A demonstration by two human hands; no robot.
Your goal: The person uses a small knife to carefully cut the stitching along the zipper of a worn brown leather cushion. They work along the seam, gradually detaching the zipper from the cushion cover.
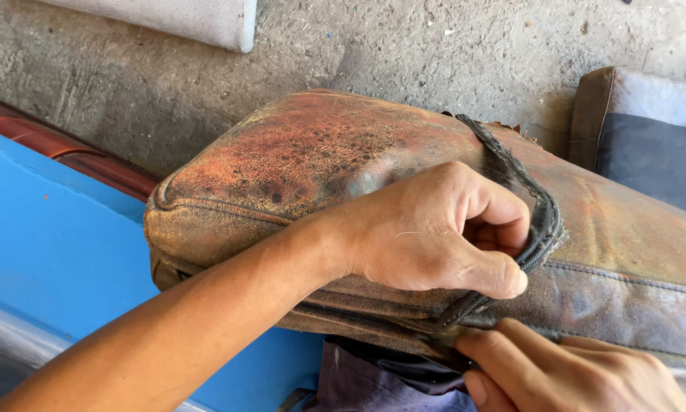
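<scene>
Right hand (579, 374) sits closest to the lens, down at the bottom edge, fingers pressed together and pinching the lower seam of a worn leather cushion (335, 152) right where the zipper strip (537, 229) runs out. Can't see the thumb side well enough to say how much material is caught in there.

Left hand (434, 233) comes in over the top on a long bare forearm. It's curled into a closed fist around the dark zipper strip, thumb laid flat along the edge and the fingers tucked under the flap, so the strip is peeled up and loops away from the cushion's corner.

So that cushion: rusty orange-brown, cracked and blotchy (really seen better days), lying on its side across the middle of the view with its rounded piped corner toward the left. A bit of purple-grey cloth (373, 385) pokes out just beneath it, between the two hands.

Edges and room: the cushion's left corner overhangs a bright blue panel (61, 252) with a reddish-brown rail (76, 156) beside it. Behind it is rough concrete floor (404, 53), with a fair patch of open ground up there.

Count: two hands, one leather cushion in hand, plus one grey-and-brown cushion (648, 137) at the right edge and one pale fabric cushion (198, 19) at the top, both well apart from the grip.
</scene>
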